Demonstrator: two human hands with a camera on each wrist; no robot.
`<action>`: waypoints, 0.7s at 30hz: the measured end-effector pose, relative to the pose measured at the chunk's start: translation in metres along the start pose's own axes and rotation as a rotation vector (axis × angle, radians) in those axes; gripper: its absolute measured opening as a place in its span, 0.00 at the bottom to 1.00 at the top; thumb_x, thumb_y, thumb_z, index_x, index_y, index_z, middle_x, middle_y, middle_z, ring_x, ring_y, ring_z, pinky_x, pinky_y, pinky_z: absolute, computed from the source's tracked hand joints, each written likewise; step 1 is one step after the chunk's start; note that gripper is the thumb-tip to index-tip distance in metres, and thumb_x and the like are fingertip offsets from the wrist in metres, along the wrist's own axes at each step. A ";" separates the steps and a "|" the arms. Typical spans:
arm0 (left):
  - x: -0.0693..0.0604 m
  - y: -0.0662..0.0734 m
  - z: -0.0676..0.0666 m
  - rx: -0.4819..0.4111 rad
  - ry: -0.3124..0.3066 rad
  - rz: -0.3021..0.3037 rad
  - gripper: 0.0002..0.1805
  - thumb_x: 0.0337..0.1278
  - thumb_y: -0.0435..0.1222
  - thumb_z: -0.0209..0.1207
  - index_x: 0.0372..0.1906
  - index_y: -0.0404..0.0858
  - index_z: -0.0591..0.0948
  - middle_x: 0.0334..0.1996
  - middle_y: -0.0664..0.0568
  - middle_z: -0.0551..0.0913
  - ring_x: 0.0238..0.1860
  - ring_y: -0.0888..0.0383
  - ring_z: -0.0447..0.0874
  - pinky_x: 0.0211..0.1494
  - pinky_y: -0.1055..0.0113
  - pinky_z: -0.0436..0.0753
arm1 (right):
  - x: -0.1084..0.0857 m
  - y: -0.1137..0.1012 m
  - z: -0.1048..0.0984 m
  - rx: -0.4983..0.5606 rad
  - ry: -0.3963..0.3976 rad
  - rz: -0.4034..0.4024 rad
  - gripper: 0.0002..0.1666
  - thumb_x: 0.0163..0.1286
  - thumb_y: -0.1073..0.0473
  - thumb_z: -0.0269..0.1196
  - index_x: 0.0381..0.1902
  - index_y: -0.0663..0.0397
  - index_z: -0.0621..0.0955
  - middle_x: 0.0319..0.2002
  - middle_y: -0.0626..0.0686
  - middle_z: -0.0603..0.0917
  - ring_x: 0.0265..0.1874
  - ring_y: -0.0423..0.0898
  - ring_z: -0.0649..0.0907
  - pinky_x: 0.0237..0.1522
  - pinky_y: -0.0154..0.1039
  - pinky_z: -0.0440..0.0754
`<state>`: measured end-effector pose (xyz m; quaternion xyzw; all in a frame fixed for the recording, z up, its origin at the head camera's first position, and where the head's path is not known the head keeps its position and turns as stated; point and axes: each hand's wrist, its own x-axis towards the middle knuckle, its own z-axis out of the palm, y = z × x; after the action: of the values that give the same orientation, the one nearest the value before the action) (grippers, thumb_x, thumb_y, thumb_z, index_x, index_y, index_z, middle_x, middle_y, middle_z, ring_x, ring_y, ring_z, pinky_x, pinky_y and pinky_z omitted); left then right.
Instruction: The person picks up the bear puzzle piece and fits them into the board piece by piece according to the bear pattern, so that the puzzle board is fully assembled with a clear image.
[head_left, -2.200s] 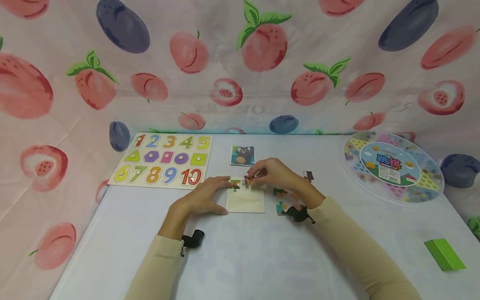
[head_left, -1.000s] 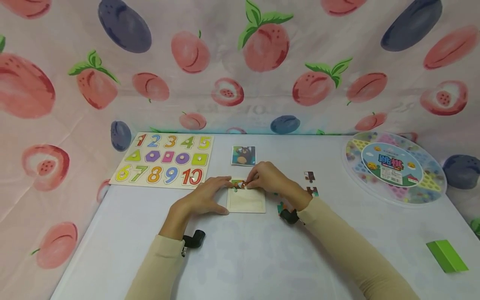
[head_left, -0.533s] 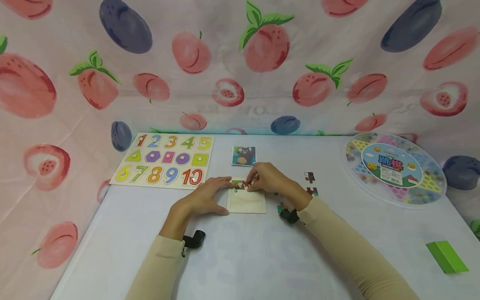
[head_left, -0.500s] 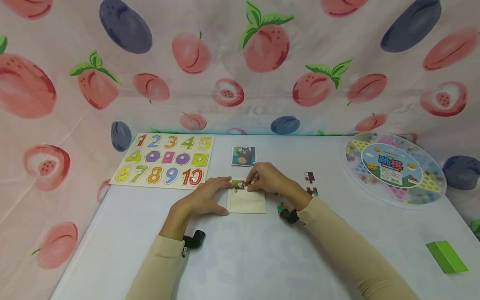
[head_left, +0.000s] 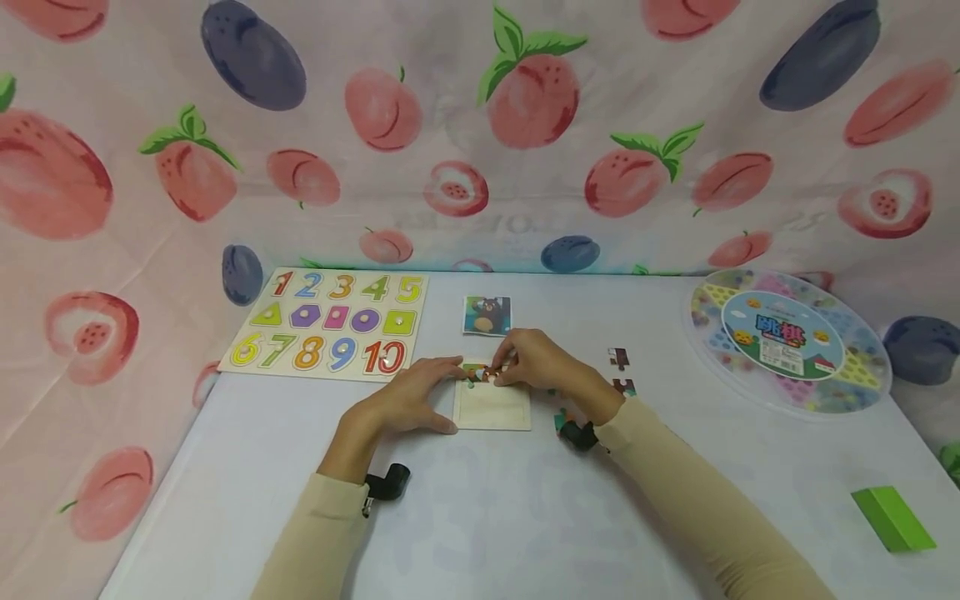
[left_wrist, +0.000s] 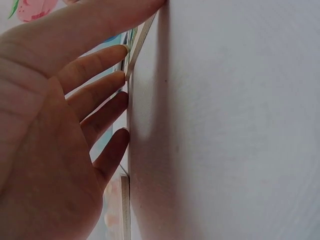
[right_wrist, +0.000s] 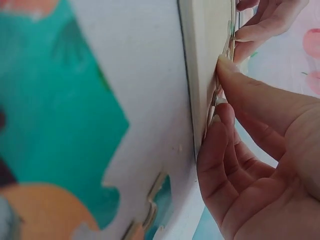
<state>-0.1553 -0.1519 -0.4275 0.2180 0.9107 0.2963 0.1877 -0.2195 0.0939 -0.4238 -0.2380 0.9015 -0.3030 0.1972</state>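
Note:
A square wooden tray (head_left: 491, 410) lies at mid-table with joined puzzle pieces (head_left: 474, 372) along its far edge. My left hand (head_left: 401, 402) rests at the tray's left side, fingers and thumb spread; the left wrist view shows its fingers (left_wrist: 102, 95) extended. From the right, my right hand (head_left: 543, 364) pinches a brown puzzle piece (head_left: 492, 374) at the tray's far part. In the right wrist view the thumb and index of that hand (right_wrist: 265, 150) meet at the thin piece by the tray's edge (right_wrist: 192, 75). Its exact fit is hidden by the fingers.
A bear picture card (head_left: 487, 316) lies beyond the tray. Loose puzzle pieces (head_left: 618, 358) are to the right, some under my right wrist. A number board (head_left: 322, 323) is at the back left, a round game box (head_left: 783, 337) at the back right, a green block (head_left: 892, 518) at the front right.
Compared with the earliest frame, my right hand has lowered the brown piece against the pieces at the tray's far edge, and its forearm has shifted left. My left hand has barely moved.

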 end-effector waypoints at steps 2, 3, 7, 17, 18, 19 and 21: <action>0.000 0.000 0.000 -0.002 0.000 -0.003 0.42 0.47 0.42 0.77 0.70 0.46 0.74 0.80 0.51 0.63 0.81 0.46 0.58 0.82 0.44 0.62 | -0.001 0.002 -0.001 0.002 -0.010 -0.016 0.11 0.62 0.58 0.75 0.42 0.52 0.88 0.43 0.53 0.86 0.32 0.40 0.82 0.33 0.31 0.80; 0.000 0.001 0.000 0.001 0.001 -0.001 0.42 0.47 0.42 0.77 0.70 0.46 0.74 0.80 0.51 0.63 0.81 0.46 0.59 0.82 0.44 0.62 | -0.001 0.003 -0.002 0.004 -0.016 -0.020 0.11 0.62 0.57 0.74 0.43 0.52 0.88 0.42 0.52 0.87 0.32 0.40 0.82 0.33 0.31 0.80; -0.002 0.002 0.000 -0.006 0.000 -0.020 0.42 0.47 0.42 0.77 0.71 0.47 0.74 0.80 0.52 0.63 0.81 0.47 0.58 0.82 0.43 0.61 | -0.004 0.008 -0.007 0.010 -0.052 -0.040 0.14 0.63 0.53 0.74 0.46 0.47 0.89 0.41 0.49 0.90 0.36 0.40 0.85 0.38 0.34 0.83; -0.001 0.001 0.001 0.000 0.000 -0.009 0.41 0.48 0.42 0.76 0.71 0.47 0.74 0.80 0.52 0.63 0.81 0.46 0.58 0.82 0.43 0.61 | -0.025 0.023 -0.036 0.029 -0.045 -0.099 0.27 0.68 0.51 0.70 0.63 0.47 0.82 0.64 0.51 0.82 0.60 0.53 0.80 0.59 0.51 0.84; 0.000 0.001 0.001 0.001 0.000 -0.008 0.41 0.47 0.42 0.76 0.71 0.47 0.74 0.80 0.52 0.63 0.81 0.47 0.58 0.82 0.44 0.61 | -0.028 0.026 -0.041 0.026 -0.028 -0.099 0.27 0.68 0.51 0.70 0.63 0.48 0.81 0.65 0.52 0.81 0.62 0.54 0.80 0.59 0.52 0.84; 0.000 0.001 0.001 0.000 0.001 -0.010 0.41 0.47 0.41 0.76 0.71 0.47 0.74 0.80 0.52 0.63 0.81 0.47 0.58 0.82 0.44 0.61 | -0.030 0.029 -0.046 0.026 -0.010 -0.094 0.27 0.68 0.52 0.70 0.64 0.49 0.81 0.65 0.53 0.81 0.63 0.55 0.79 0.60 0.54 0.84; 0.000 0.001 0.002 -0.002 0.003 -0.011 0.42 0.47 0.41 0.76 0.71 0.47 0.74 0.80 0.52 0.63 0.81 0.47 0.58 0.83 0.44 0.61 | -0.036 0.035 -0.057 0.022 0.026 -0.088 0.28 0.68 0.53 0.70 0.64 0.51 0.80 0.66 0.55 0.80 0.65 0.57 0.77 0.63 0.57 0.82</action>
<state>-0.1544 -0.1506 -0.4283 0.2122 0.9120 0.2965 0.1882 -0.2297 0.1643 -0.3962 -0.2712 0.8893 -0.3244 0.1744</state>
